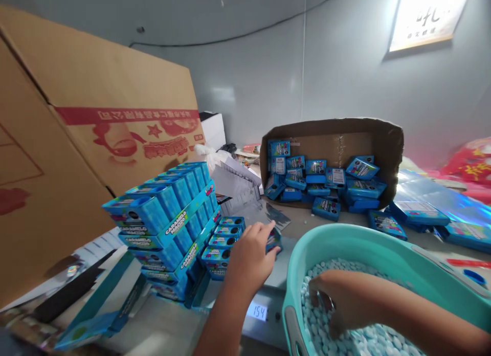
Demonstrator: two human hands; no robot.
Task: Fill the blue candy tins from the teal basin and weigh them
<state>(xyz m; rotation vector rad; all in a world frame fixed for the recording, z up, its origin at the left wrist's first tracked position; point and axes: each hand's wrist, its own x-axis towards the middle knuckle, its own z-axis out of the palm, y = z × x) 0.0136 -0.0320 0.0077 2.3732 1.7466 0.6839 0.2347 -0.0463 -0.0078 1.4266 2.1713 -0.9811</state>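
My left hand (251, 251) is over a digital scale (280, 274) whose display reads 154. Its thumb and fingers close around a small blue candy box (274, 240), partly hidden by the hand. Beside it, several matching boxes (221, 241) stand in a row in an open display tray. My right hand (333, 302) reaches into a turquoise basin (293, 266), its fingers curled down among pale blue candies (314, 315). A shiny metallic edge shows between those fingers, but what it belongs to is hidden.
Filled display trays (172, 228) are stacked at the left, before a large carton (153, 100). Behind the basin, a carton on its side (332, 133) holds many blue boxes, several spilling out. Flat blue packs (420, 213) lie at the right. An open tray (99, 294) sits front left.
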